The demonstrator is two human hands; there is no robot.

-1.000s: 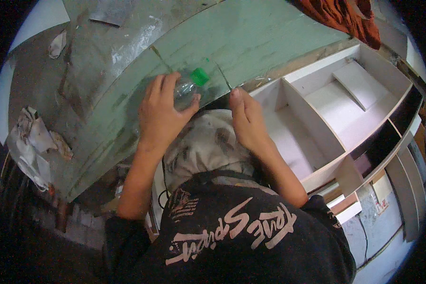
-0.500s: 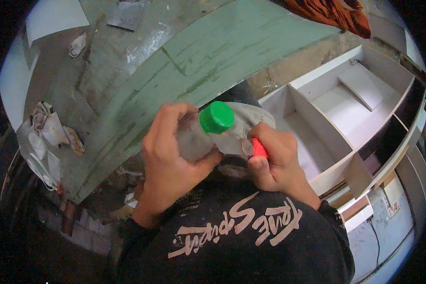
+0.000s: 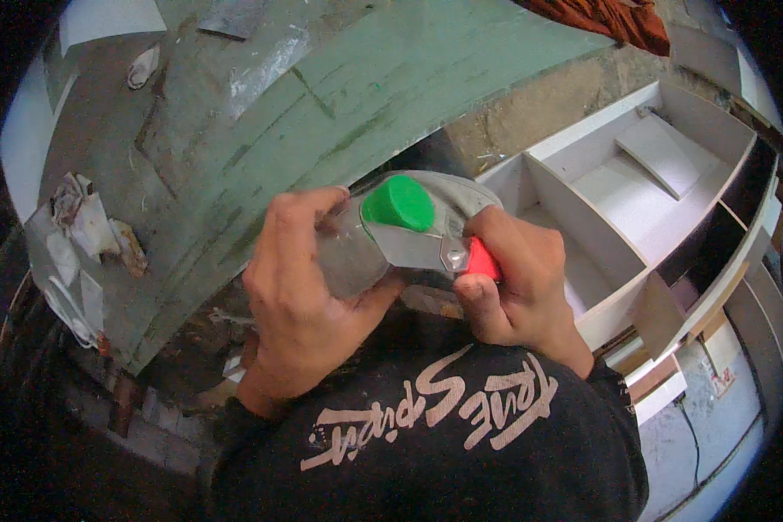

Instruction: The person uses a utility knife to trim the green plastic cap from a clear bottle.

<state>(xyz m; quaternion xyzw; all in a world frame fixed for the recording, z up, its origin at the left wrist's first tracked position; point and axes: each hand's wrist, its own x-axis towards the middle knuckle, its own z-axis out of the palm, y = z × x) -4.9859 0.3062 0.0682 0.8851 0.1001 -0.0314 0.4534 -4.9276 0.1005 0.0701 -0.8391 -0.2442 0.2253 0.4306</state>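
Observation:
My left hand (image 3: pixel 296 278) is wrapped round a cloudy clear plastic bottle (image 3: pixel 348 252). A bright green cap (image 3: pixel 398 204) is on the bottle's end, tilted toward the right. Gripped in my right hand (image 3: pixel 518 274) is a scraper with a red handle (image 3: pixel 484 259) and a flat metal blade (image 3: pixel 413 250). The blade lies against the bottle just below the cap; whether it cuts in cannot be seen. Both hands are closed, close together in front of my dark printed top. Behind the bottle shows part of a greyish-white rounded container (image 3: pixel 470 193).
A large green-grey board (image 3: pixel 322 104) stretches beyond my hands. To the right lies a white compartmented cabinet frame (image 3: pixel 544 165). Crumpled scraps (image 3: pixel 96 230) sit at the left, with a small white wad (image 3: pixel 143 67) farther off. Reddish-brown cloth (image 3: pixel 605 22) hangs at the far right.
The bottle has tipped, so its green cap leans more to the right. The scraper blade has turned with it and shows flatter. My left hand has shifted slightly left.

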